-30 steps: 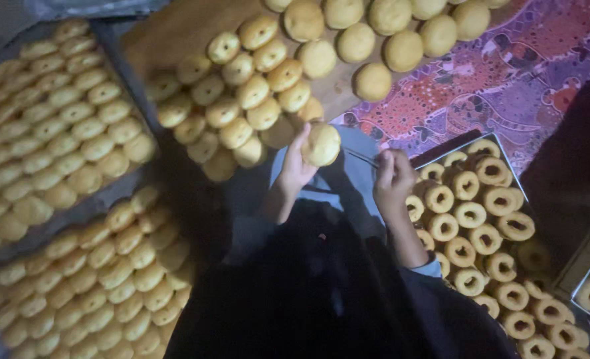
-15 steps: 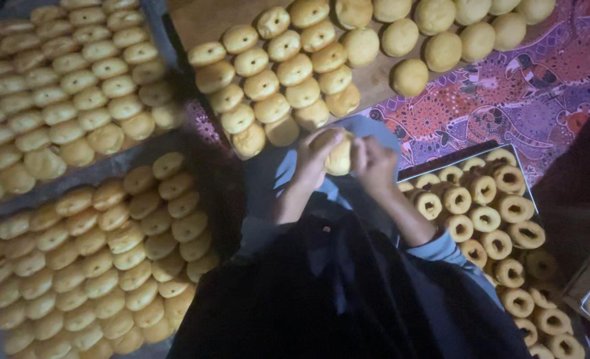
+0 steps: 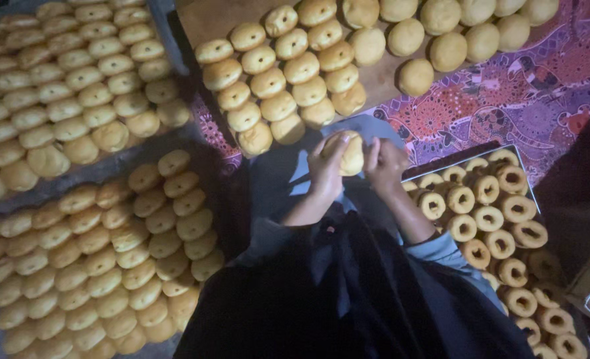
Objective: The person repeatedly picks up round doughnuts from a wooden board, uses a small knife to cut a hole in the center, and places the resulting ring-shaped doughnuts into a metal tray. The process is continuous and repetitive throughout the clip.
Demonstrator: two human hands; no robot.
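Dough ball (image 3: 347,153) sits between left hand (image 3: 326,174) and right hand (image 3: 385,166), each grip closed on it.

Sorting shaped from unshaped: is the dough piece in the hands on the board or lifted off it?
Lifted off: the dough piece is held between the left hand and right hand, below the wooden board.

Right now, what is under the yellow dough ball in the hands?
The dough ball is held by the left hand and right hand. Below it shows bluish cloth; its underside is covered by fingers.

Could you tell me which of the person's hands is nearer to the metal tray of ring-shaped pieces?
Right. The right hand is just beside the metal tray; the left hand is farther, across the dough ball both hold.
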